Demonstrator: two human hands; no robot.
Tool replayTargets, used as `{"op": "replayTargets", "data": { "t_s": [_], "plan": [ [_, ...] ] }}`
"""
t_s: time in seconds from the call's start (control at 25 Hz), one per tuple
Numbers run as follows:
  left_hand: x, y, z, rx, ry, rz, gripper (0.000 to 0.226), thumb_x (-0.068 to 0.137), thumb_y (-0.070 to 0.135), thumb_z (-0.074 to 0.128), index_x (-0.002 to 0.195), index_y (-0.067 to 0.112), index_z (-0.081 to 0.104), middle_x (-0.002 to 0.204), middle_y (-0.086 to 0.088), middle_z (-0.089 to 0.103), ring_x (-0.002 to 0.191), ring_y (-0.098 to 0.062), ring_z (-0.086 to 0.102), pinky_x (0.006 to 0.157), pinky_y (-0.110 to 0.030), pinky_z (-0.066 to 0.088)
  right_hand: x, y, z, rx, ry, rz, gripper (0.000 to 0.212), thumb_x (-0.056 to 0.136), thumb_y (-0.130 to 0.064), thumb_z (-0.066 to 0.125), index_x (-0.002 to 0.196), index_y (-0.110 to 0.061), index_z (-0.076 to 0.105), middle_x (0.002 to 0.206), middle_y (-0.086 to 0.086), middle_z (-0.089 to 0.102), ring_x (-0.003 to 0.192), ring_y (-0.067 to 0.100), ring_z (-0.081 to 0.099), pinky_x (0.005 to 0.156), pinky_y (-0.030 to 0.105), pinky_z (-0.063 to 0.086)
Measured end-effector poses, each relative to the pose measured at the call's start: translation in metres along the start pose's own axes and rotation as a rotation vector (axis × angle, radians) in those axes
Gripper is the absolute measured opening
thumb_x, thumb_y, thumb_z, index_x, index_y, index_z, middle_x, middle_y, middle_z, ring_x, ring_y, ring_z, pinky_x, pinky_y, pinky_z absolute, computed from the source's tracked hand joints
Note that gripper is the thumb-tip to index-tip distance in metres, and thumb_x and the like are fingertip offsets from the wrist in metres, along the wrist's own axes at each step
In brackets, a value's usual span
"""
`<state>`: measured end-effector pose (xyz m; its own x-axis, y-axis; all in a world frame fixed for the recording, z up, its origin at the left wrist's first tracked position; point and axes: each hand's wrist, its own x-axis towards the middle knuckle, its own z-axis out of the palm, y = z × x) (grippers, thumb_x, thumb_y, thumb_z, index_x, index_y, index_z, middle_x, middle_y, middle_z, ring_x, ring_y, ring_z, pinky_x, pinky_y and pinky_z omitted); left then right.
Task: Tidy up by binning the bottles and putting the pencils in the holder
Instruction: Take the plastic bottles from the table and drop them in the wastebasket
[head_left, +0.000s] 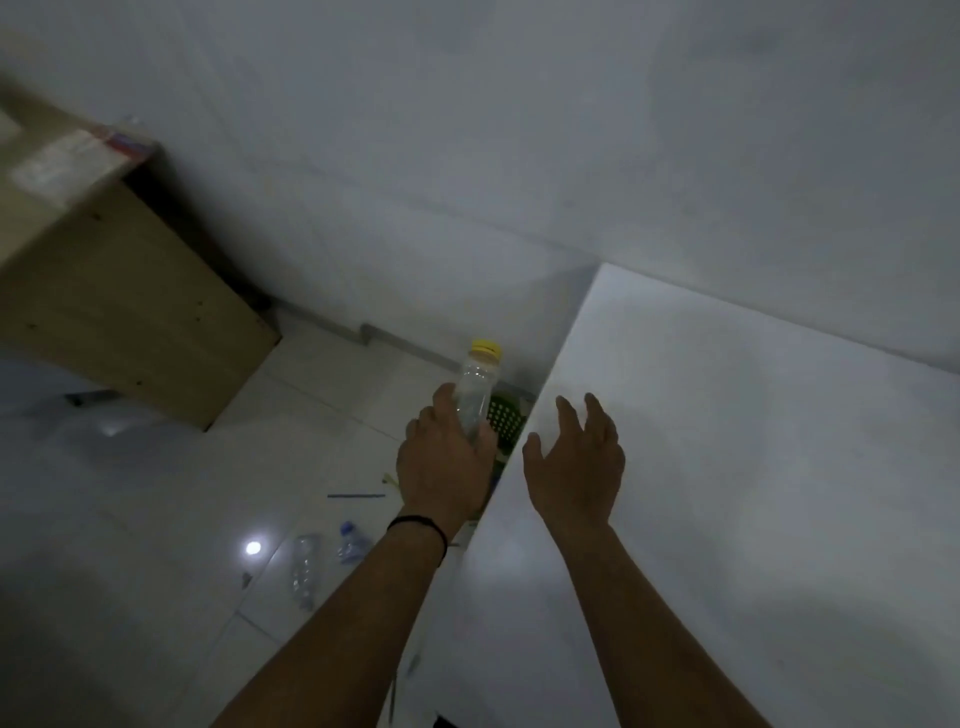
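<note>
My left hand (441, 462) grips a clear plastic bottle with a yellow cap (478, 387), held over a green perforated bin (503, 421) that stands on the floor beside the white table (727, 467). The table edge hides most of the bin. My right hand (576, 457) hovers over the table's left edge with fingers spread and holds nothing. On the floor lie a crushed clear bottle (304, 569), a second clear bottle with a blue label (350, 543), and a blue pencil (356, 496). A pale green pencil (389, 480) shows by my left wrist.
A wooden cabinet (119, 291) with papers on top stands at the left against the white wall. The floor is glossy white tile (156, 519) with a lamp reflection. A dark small item (245, 578) lies on the floor near the crushed bottle.
</note>
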<state>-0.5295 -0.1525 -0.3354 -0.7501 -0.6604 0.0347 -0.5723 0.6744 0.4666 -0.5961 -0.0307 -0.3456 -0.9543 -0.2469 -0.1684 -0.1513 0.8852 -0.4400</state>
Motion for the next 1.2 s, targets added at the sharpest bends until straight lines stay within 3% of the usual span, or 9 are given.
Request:
{"op": "replayTargets", "data": {
  "t_s": [0.12,0.32,0.44,0.6,0.68,0.92,1.04,1.12,1.2],
  "plan": [
    [0.02,-0.051,0.017,0.1,-0.125,-0.038,0.057,0.095,0.046,0.049,0.142,0.017,0.038,0.112,-0.011,0.061,0.094,-0.027,0.056,0.072,-0.035,0.047,-0.005,-0.013,0.036,-0.166,-0.009,0.04,0.071,0.095,-0.053,0.041,0.155,-0.022,0.021,0.164,0.014,0.012,0.15,0.037,0.012,0.119,0.056,0.017],
    [0.048,-0.089,0.078,0.125,-0.359,-0.148,0.061,0.094,0.044,0.052,0.147,0.021,0.034,0.126,-0.016,0.056,0.11,-0.035,0.055,0.084,-0.043,0.051,-0.011,-0.001,0.057,-0.244,0.086,-0.005,0.074,0.095,-0.055,0.035,0.157,-0.022,0.014,0.165,0.015,0.009,0.151,0.037,0.008,0.121,0.056,0.011],
    [0.054,-0.097,0.109,0.152,-0.414,-0.161,0.057,0.096,0.04,0.053,0.146,0.02,0.036,0.13,-0.018,0.052,0.109,-0.035,0.058,0.084,-0.042,0.05,-0.009,0.001,0.059,-0.253,0.116,-0.007,0.072,0.095,-0.055,0.032,0.157,-0.023,0.013,0.165,0.013,0.008,0.152,0.035,0.006,0.121,0.055,0.01],
    [0.055,-0.105,0.125,0.106,-0.465,-0.211,0.076,0.094,0.048,0.054,0.156,0.021,0.019,0.149,-0.019,0.035,0.125,-0.038,0.048,0.098,-0.047,0.047,-0.009,0.0,0.061,-0.26,0.135,-0.011,0.071,0.095,-0.055,0.029,0.157,-0.024,0.013,0.166,0.011,0.007,0.152,0.033,0.005,0.122,0.053,0.009],
    [0.052,-0.105,0.12,0.099,-0.501,-0.21,0.073,0.094,0.045,0.055,0.154,0.021,0.022,0.15,-0.019,0.034,0.128,-0.038,0.044,0.099,-0.046,0.045,-0.008,0.001,0.061,-0.25,0.138,-0.004,0.071,0.095,-0.056,0.029,0.157,-0.024,0.013,0.166,0.011,0.007,0.152,0.033,0.006,0.122,0.053,0.009],
    [0.032,-0.063,0.058,-0.069,-0.236,-0.015,0.027,0.097,0.031,0.055,0.118,0.019,0.067,0.11,-0.005,0.07,0.092,-0.018,0.063,0.07,-0.026,0.047,-0.011,0.002,0.054,-0.223,0.12,-0.011,0.071,0.095,-0.057,0.031,0.156,-0.023,0.02,0.165,0.013,0.014,0.151,0.035,0.013,0.121,0.052,0.011],
    [0.01,-0.013,0.022,-0.135,-0.104,0.172,0.018,0.096,0.023,0.057,0.103,0.017,0.072,0.098,-0.002,0.072,0.082,-0.012,0.06,0.065,-0.021,0.04,-0.009,0.012,0.031,-0.093,0.078,-0.035,0.06,0.095,-0.051,0.043,0.147,-0.022,0.043,0.158,0.009,0.034,0.146,0.03,0.028,0.118,0.047,0.021],
    [-0.01,0.025,0.014,-0.141,-0.09,0.294,0.017,0.094,0.027,0.059,0.103,0.02,0.072,0.094,0.002,0.071,0.083,-0.013,0.062,0.066,-0.025,0.048,-0.012,0.029,0.001,0.047,0.161,0.015,0.046,0.093,-0.043,0.052,0.133,-0.021,0.06,0.144,0.004,0.054,0.134,0.025,0.045,0.11,0.043,0.034],
    [-0.03,0.065,0.018,-0.132,-0.139,0.356,0.018,0.094,0.035,0.058,0.106,0.027,0.068,0.093,0.008,0.068,0.084,-0.01,0.061,0.069,-0.027,0.052,-0.022,0.058,-0.031,0.116,0.297,0.082,0.038,0.092,-0.039,0.054,0.124,-0.022,0.065,0.131,-0.001,0.063,0.123,0.021,0.054,0.102,0.039,0.04]
  ]
}}
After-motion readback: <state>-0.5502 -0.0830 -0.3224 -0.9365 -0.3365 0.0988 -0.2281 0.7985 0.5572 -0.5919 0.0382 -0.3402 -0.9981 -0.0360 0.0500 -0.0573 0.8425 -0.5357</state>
